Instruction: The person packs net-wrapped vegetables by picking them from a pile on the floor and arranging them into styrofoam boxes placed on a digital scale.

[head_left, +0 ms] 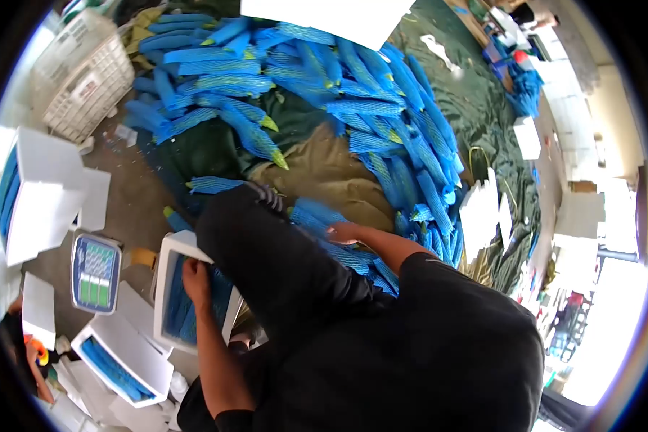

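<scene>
My left hand [196, 279] is at an open white foam box [163, 291] that holds blue mesh-sleeved pieces. Its fingers look curled, and what they hold, if anything, is hidden. On the other side of my dark-trousered knee, my right hand [345, 232] closes on a long piece in a blue mesh sleeve [315, 212], blurred by motion. More sleeved pieces [338, 252] lie beneath that hand. A wide heap of long pieces in blue mesh sleeves [223, 65], many with yellow-green tips, curves around in front of me.
A digital scale [96, 273] stands left of the foam box. Other foam boxes [133, 353] [47, 194] hold blue pieces. A white plastic crate [90, 79] is at upper left, white foam sheets [479, 216] at right. Another person's hand [34, 353] shows at lower left.
</scene>
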`<state>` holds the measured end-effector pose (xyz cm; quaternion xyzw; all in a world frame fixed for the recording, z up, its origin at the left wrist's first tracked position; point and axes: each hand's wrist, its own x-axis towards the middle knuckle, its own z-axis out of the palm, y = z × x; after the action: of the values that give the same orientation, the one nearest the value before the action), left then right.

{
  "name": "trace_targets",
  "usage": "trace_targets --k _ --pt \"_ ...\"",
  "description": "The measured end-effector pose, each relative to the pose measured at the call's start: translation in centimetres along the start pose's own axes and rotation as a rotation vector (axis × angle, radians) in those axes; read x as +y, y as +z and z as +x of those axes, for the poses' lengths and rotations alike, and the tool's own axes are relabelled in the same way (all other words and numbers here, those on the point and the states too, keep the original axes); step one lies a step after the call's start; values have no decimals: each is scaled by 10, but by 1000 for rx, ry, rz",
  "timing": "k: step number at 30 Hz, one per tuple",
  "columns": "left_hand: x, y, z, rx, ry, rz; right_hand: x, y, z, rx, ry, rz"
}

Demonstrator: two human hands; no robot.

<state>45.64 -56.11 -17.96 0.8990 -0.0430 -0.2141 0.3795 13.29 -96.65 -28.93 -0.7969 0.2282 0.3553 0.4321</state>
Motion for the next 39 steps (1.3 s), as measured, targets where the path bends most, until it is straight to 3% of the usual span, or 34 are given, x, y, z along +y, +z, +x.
trace_targets --k 2,4,6,7,8,10,13,15,19,25,28,31,33,38,39 --pt "-6 -4 -4 47 16 -93 11 -21 10 16 258 43" --pt "0 -6 -15 80 21 -135 17 -55 19 228 300 -110" --pt "25 -12 -31 114 26 -131 4 -114 16 194 355 -269" --pt "28 -14 -37 92 60 -224 30 -126 34 395 332 -357" --pt "21 -14 -40 104 101 -158 54 -134 50 596 304 -446" --pt "-27 -20 -48 104 161 -12 10 -196 31 664 485 -131" --pt "-142 -28 -72 78 210 261 37 -231 45 720 469 -359" --pt "-151 -33 -80 -64 361 529 64 -232 54 876 379 -517" --pt "-113 -22 -91 -96 238 426 68 -238 58 793 452 -526" --pt "-80 -11 -83 -78 160 347 78 -237 59 708 323 -803" --pt "-71 -8 -78 -58 146 319 72 -209 43 481 269 -870" --pt "-67 -7 -77 -47 137 297 31 -197 24 232 45 -918" --pt "-64 -5 -77 -46 129 283 -21 -196 15 226 -37 -776" --pt "-56 -7 -82 -44 104 276 -77 -146 40 620 -266 -362" --pt "-53 -9 -82 -43 101 274 -77 -149 44 733 -190 -402"
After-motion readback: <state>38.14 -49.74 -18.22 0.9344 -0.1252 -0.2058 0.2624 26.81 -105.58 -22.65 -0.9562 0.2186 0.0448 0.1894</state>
